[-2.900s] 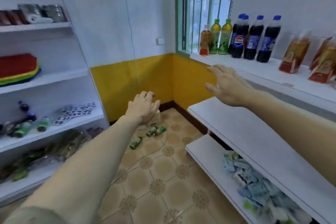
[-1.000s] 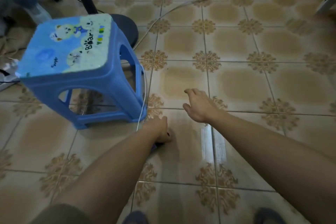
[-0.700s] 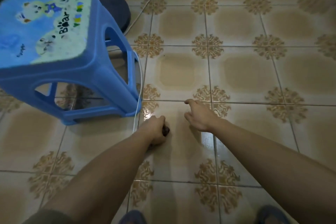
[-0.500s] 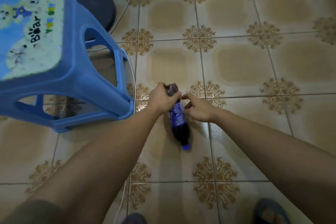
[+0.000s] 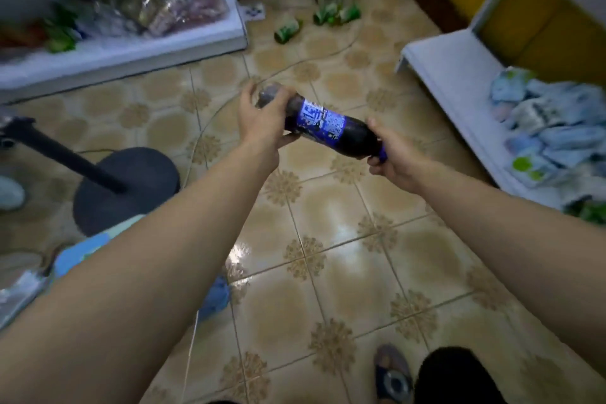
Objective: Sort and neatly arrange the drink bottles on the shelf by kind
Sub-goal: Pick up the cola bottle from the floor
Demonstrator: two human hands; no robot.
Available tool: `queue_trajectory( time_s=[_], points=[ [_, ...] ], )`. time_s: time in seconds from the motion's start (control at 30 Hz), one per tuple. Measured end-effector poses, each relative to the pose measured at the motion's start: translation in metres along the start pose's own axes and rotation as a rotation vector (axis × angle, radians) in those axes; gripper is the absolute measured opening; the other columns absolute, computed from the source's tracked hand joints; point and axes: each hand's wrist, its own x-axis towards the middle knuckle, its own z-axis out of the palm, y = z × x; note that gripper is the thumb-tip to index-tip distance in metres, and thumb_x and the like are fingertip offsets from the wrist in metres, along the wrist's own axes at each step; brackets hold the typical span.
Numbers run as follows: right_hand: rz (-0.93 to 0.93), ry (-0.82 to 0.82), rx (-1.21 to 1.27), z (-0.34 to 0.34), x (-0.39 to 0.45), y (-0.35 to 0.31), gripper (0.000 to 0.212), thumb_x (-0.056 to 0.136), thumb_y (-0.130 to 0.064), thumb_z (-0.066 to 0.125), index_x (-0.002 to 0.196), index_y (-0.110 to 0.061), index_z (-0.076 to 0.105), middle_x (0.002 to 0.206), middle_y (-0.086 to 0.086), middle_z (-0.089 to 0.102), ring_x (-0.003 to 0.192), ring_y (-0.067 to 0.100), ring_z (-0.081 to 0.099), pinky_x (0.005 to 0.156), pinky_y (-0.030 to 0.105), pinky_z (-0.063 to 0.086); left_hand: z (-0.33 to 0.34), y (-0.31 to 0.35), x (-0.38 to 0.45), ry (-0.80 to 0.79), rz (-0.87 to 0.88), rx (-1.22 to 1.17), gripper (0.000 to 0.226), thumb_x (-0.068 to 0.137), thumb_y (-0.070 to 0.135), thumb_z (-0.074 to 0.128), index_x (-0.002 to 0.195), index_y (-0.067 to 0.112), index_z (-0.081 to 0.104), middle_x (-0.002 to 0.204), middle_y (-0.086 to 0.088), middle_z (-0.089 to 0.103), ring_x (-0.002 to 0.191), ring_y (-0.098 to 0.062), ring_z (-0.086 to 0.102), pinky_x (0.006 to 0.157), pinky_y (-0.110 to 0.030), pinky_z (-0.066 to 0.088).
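While airborne, bottle (image 5: 331,128) over tiled floor (image 5: 328,256)

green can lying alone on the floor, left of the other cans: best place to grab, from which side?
Probably the middle of the green can, coming from above with fingers across its round sides. It lies tipped over on the floor tiles, apart from the other cans, so both long sides look free; the ends are harder to pinch.

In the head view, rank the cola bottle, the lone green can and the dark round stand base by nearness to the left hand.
1. cola bottle, gripped by the left hand.
2. green can, on the floor beyond.
3. stand base, on the floor, left.
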Motion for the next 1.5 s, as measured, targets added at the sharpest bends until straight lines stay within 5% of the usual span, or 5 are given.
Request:
queue_trajectory(
  time_s=[0.13,0.53,0.83,1.0,1.5],
  points=[
    [-0.097,0.111,0.323,-0.033,-0.074,-0.151,0.024,0.104,-0.038,0.054,0.086,-0.021,0.054,0.064,-0.001,0.038,0.041,0.007,0.022,0.035,0.018,0.018,0.064,0.129,-0.057,-0.073,0.027,0.005,0.029,0.087,0.026,0.078,0.108,0.014,0.062,0.107,-0.01,0.069,0.082,-0.022,0.072,0.06,-0.035,0.062],
    [-0.684,0.494,0.149,-0.183,-0.265,-0.564,0.037,0.092,-0.045,0.072,0.08,-0.022,0.046,0.069,0.0,0.045,0.041,0.008,0.036,0.037,0.021,0.029,0.294,0.411,-0.186,-0.53,0.15,0.097,0.053,0.089,0.059,0.069,0.118,0.015,0.069,0.08,-0.001,0.078,0.053,-0.017,0.071,0.051,-0.028,0.056],
    [-0.751,0.782,-0.048,-0.26,-0.263,-0.662,0.042,0.088,-0.056,0.071,0.081,-0.02,0.051,0.077,0.002,0.048,0.053,0.017,0.04,0.048,0.029,0.043,0.428,0.467,-0.139,-1.002,0.266,0.296,0.079,0.073,0.051,0.087,0.138,0.028,0.047,0.116,-0.008,0.074,0.089,-0.03,0.078,0.061,-0.032,0.059],
    [-0.764,0.948,-0.238,-0.284,-0.238,-0.727,0.037,0.089,-0.057,0.069,0.088,-0.022,0.056,0.075,-0.001,0.053,0.058,0.019,0.049,0.041,0.022,0.041,0.494,0.484,-0.086,-1.332,0.292,0.389,0.054,0.091,0.015,0.075,0.135,0.028,0.046,0.13,-0.014,0.065,0.106,-0.03,0.075,0.088,-0.044,0.058],
    [-0.604,1.187,-0.64,-0.339,-0.163,-0.883,0.042,0.093,-0.05,0.067,0.116,-0.018,0.053,0.102,0.001,0.053,0.08,0.016,0.056,0.06,0.025,0.048,0.698,0.516,-0.015,-1.219,0.863,0.681,0.057,0.086,0.043,0.08,0.134,0.02,0.059,0.12,0.001,0.069,0.095,-0.012,0.063,0.079,-0.026,0.049]
  ],
)
